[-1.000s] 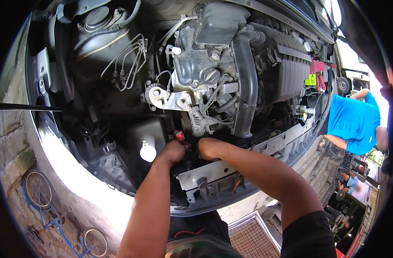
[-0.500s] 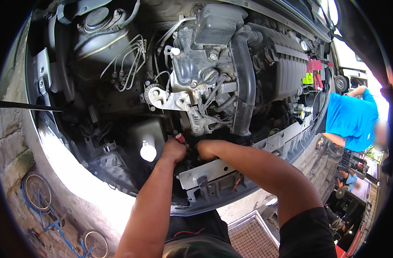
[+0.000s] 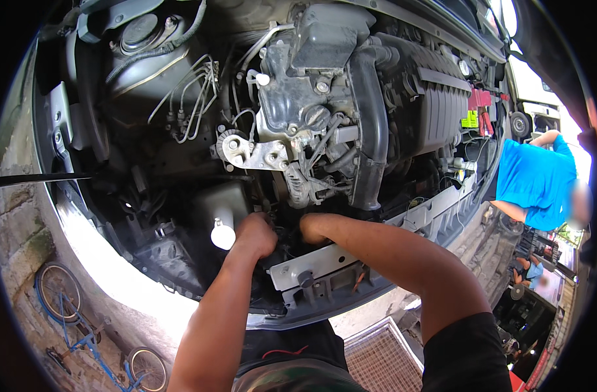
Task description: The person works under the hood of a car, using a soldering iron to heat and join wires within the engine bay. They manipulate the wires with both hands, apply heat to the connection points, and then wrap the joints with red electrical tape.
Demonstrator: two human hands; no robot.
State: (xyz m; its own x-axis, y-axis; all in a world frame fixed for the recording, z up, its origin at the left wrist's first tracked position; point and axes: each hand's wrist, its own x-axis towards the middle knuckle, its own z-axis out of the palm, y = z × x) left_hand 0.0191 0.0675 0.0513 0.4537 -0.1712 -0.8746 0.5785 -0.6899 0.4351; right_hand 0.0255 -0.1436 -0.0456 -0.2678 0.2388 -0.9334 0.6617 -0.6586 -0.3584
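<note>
Both my arms reach into a car's engine bay, over the metal front crossmember (image 3: 288,277). My left hand (image 3: 258,234) is beside the white-capped reservoir (image 3: 223,234), its fingers curled down and closed; what they hold is hidden. Down in the dark gap in front of the engine, my right hand (image 3: 313,228) is bent inward at the wrist. Its fingers are out of sight behind the hand and in shadow. Just beyond the hands stand the alternator (image 3: 298,186) and a pale metal bracket (image 3: 256,154) bolted to the engine.
A thick black intake hose (image 3: 370,130) runs down right of the engine cover (image 3: 288,98). Farther right are the ribbed air box (image 3: 435,104) and a red battery terminal cover (image 3: 480,99). A person in a blue shirt (image 3: 536,179) stands at the right. A bicycle (image 3: 83,340) lies lower left.
My left hand has shifted slightly left and turned; the red piece that showed at its fingers is now out of sight. My right hand stays almost where it was.
</note>
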